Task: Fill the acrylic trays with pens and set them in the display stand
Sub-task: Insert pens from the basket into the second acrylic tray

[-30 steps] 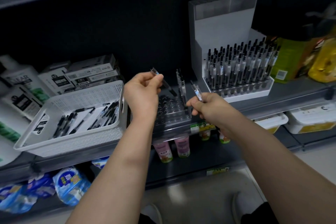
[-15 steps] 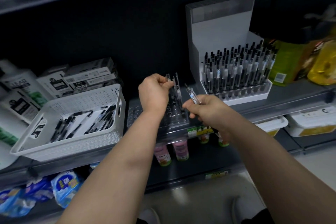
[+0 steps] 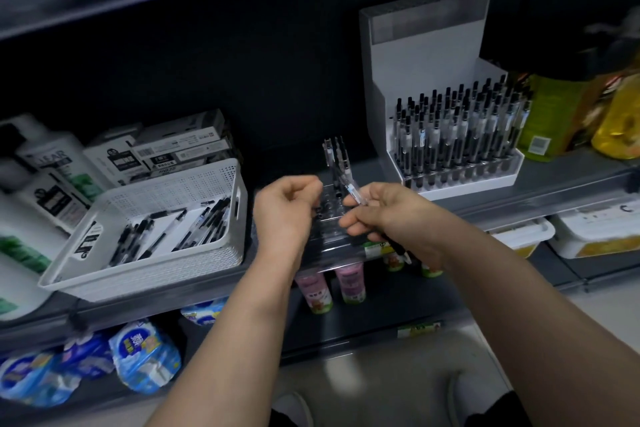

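A clear acrylic tray with rows of holes lies on the shelf in front of me. Three or so pens stand upright at its back. My left hand hovers over the tray's left part with its fingers curled and nothing visible in it. My right hand grips a small bundle of pens; one clear barrel points up and left over the tray, and dark ends stick out below the palm. To the right, the white display stand holds a tray full of upright black pens.
A white perforated basket with several loose black pens sits left of the tray. Behind it are pen boxes and white bottles. Green and yellow bottles stand right of the stand. Drinks and packets fill the lower shelf.
My left hand lowered a pen into the back of the tray, let go and drew back toward me with curled fingers. My right hand kept its pens and shifted slightly left.
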